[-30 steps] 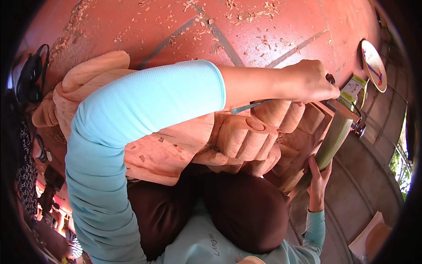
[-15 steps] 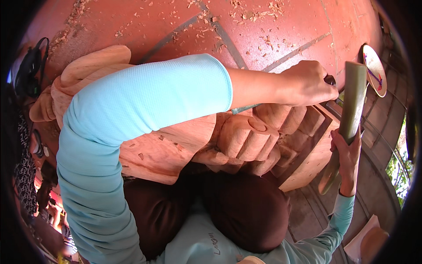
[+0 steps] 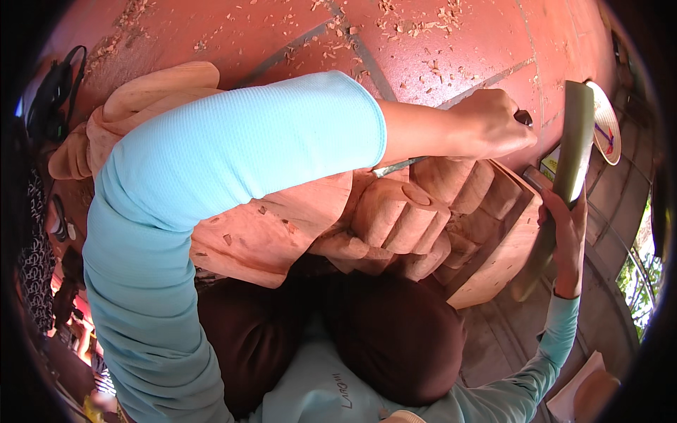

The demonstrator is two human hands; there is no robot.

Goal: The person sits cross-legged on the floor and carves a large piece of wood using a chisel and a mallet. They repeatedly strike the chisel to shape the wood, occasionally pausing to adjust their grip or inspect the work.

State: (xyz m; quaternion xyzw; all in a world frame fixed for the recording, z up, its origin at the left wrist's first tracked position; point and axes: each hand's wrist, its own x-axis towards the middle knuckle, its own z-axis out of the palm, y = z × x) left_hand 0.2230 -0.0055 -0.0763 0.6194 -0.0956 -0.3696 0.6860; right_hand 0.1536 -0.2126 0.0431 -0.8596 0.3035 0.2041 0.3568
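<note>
My left arm reaches across a large pale-brown wood carving [image 3: 402, 218] with blocky, rounded carved shapes. My left hand [image 3: 490, 125] is closed round a chisel [image 3: 400, 167]; the dark end of its handle pokes out of the fist, and its metal blade comes out on the near side, beside the carved blocks. Whether the blade's edge touches the wood is hidden by my sleeve. Off to the right, my right hand [image 3: 565, 218] grips a long greenish wooden mallet [image 3: 578, 134] partway along. The mallet stands apart from the chisel's end, its lower part blurred.
Wood shavings [image 3: 437, 70] lie scattered over the red tiled floor [image 3: 479, 42]. A round pale hat-like disc [image 3: 606, 123] is behind the mallet. A black bag [image 3: 49, 106] and a sandal [image 3: 63, 222] lie at the far left. My knees [image 3: 395, 338] are against the carving's near side.
My right hand and the mallet have moved a little to the right, away from the chisel's end. My left hand has shifted slightly, still round the chisel.
</note>
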